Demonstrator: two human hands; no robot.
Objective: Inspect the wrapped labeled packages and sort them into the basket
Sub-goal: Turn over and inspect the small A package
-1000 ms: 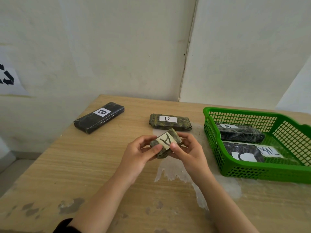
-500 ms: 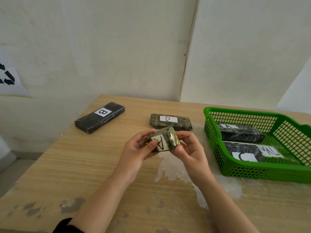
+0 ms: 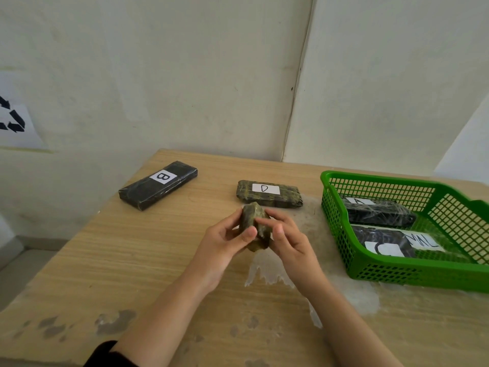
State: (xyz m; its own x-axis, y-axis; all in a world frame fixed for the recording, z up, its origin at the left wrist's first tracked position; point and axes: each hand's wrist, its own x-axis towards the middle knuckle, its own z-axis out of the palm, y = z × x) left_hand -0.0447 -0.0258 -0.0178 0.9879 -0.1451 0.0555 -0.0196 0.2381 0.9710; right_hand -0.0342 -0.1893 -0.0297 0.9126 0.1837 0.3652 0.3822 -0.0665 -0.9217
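A small olive-green wrapped package (image 3: pixel 255 223) is held above the table between both hands, turned on edge so its label is hidden. My left hand (image 3: pixel 227 241) grips its left side, thumb across the front. My right hand (image 3: pixel 287 238) pinches its right side. On the table behind lie a green package labelled D (image 3: pixel 268 194) and a long black package labelled B (image 3: pixel 158 184). The green basket (image 3: pixel 391 271) at the right holds two black packages, one labelled A (image 3: pixel 378 211) and one labelled C (image 3: pixel 383 242).
The wooden table (image 3: pixel 132 260) has worn grey patches near its front and a whitish stain under my hands. A white paper with writing lies in the basket bottom (image 3: pixel 423 241). Walls close the back; a recycling sign (image 3: pixel 13 123) hangs at the left.
Both hands have rotated the small package: its A label faced up a second ago, tilted left half a second ago, and is now turned out of sight.
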